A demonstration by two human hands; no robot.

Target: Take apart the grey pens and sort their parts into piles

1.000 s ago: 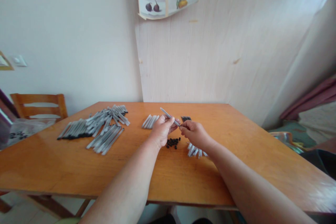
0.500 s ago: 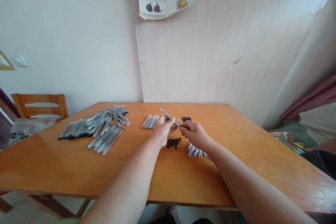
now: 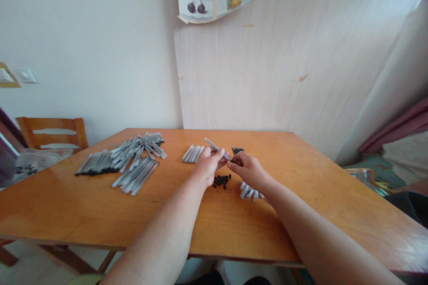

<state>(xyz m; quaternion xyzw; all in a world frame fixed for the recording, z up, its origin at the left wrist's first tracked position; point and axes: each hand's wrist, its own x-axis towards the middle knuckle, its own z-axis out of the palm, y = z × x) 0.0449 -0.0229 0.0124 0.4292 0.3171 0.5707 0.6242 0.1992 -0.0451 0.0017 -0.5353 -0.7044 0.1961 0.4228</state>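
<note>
Above the middle of the table, my left hand [image 3: 207, 168] grips a slim translucent pen barrel [image 3: 210, 143], its far end pointing up and to the left. My right hand [image 3: 249, 170] pinches at the barrel's near end; whether a small part sits between those fingertips is hidden. Just below the hands lies a small heap of black pen plugs [image 3: 220, 181]. Under my right wrist is a bunch of short whitish tubes [image 3: 249, 190], partly covered by the arm. Behind my left hand several barrels [image 3: 191, 154] lie side by side.
Piles of pens [image 3: 135, 151] with black ends spread over the left of the wooden table [image 3: 160, 227], a loose bundle [image 3: 136, 176] in front. A small dark packet [image 3: 237, 149] lies behind my right hand. A wooden chair [image 3: 51, 131] stands at the left.
The view has shifted very slightly. Both hands keep nearly the same place on the barrel, with my right fingers still at its near end.
</note>
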